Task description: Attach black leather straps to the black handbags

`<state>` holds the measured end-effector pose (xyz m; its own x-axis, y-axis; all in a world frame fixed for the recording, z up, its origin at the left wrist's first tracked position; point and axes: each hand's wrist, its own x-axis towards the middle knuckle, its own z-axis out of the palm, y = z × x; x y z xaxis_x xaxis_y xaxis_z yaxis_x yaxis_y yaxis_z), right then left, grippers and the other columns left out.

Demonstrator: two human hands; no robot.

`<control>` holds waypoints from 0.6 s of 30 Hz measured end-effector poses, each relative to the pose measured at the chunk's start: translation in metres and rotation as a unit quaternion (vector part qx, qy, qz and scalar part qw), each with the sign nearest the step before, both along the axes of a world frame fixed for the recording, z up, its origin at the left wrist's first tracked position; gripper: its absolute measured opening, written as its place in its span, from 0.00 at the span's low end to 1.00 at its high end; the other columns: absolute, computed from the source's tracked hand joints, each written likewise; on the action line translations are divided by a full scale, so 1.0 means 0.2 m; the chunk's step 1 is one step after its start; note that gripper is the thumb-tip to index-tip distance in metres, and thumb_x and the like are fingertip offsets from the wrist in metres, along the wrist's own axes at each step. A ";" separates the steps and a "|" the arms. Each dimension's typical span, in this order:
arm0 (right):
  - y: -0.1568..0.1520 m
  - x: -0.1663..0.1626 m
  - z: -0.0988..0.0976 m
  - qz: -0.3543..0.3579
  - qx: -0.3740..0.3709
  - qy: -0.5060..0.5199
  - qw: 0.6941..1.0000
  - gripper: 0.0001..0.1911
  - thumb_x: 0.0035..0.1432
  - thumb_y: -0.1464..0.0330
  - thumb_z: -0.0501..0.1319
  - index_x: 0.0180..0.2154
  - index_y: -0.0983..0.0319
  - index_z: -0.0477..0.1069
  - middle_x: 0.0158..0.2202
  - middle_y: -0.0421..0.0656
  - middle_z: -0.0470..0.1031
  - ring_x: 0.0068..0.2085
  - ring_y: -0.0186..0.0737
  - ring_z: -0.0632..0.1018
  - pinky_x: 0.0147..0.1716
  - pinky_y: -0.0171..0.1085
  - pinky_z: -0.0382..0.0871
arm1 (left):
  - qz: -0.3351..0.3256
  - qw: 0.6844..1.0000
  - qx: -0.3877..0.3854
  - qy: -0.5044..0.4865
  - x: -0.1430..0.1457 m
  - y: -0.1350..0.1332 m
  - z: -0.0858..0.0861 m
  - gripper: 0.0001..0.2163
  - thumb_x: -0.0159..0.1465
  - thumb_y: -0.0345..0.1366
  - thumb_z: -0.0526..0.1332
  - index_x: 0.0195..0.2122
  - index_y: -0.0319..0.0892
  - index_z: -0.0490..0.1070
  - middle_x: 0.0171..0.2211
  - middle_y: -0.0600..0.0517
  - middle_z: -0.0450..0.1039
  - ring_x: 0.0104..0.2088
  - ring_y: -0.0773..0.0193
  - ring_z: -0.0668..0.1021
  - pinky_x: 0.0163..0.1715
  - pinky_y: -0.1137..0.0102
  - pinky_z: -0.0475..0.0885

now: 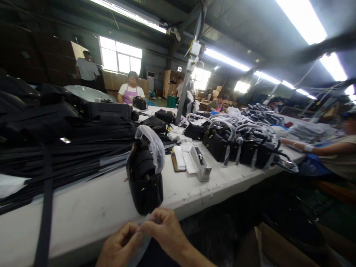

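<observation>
My left hand [120, 243] and my right hand [166, 230] are close together at the near edge of the table, fingers pinched. Between them they hold a thin translucent plastic sheet [141, 249], whose lower part hangs down out of the picture. Just beyond my fingers, a black handbag [146, 181] stands upright on the white table [91, 215]. Clear plastic wrap [151, 144] covers its raised handle. Neither hand touches the bag.
A grey tape dispenser [200, 165] sits beside white paper slips [180, 157]. Several black bags [217, 144] with wrapped handles line the right side. Long black straps [83, 155] pile up at left. A co-worker's arm [319, 148] reaches in from the right. An open cardboard box [283, 244] is at lower right.
</observation>
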<state>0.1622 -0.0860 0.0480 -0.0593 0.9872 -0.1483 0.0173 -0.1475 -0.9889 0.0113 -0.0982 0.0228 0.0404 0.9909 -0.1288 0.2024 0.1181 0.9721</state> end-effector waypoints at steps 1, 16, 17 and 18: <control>0.00 0.02 0.00 0.015 -0.001 -0.005 1.000 0.13 0.44 0.61 0.68 0.20 0.64 0.73 0.17 0.35 0.66 0.22 0.30 0.64 0.23 0.31 0.58 | 0.002 1.000 -0.008 -0.002 -0.01 -0.01 0.01 0.20 0.52 0.55 0.63 0.20 0.43 0.67 0.16 0.59 0.61 0.19 0.67 0.65 0.20 0.76 0.62; 0.20 0.24 -0.09 0.016 -0.011 -0.284 0.958 0.17 0.49 0.54 0.64 0.29 0.61 0.76 0.21 0.41 0.73 0.25 0.40 0.73 0.24 0.36 0.65 | 0.082 0.994 -0.022 -0.068 -0.16 -0.08 0.00 0.14 0.60 0.43 0.60 0.21 0.41 0.65 0.17 0.59 0.63 0.19 0.70 0.65 0.22 0.75 0.61; 0.19 0.23 -0.08 0.025 -0.018 -0.276 0.961 0.17 0.48 0.54 0.64 0.30 0.61 0.76 0.21 0.40 0.73 0.24 0.39 0.72 0.23 0.36 0.65 | 0.083 0.994 -0.020 -0.074 -0.16 -0.08 0.00 0.14 0.59 0.42 0.60 0.21 0.41 0.65 0.17 0.59 0.63 0.19 0.70 0.65 0.22 0.75 0.61; 0.18 0.22 -0.08 0.036 -0.025 -0.255 0.966 0.17 0.47 0.54 0.65 0.29 0.62 0.76 0.20 0.40 0.72 0.23 0.39 0.72 0.23 0.36 0.65 | 0.083 0.993 -0.016 -0.078 -0.17 -0.08 0.00 0.13 0.59 0.42 0.61 0.21 0.40 0.66 0.17 0.59 0.64 0.19 0.70 0.66 0.22 0.76 0.61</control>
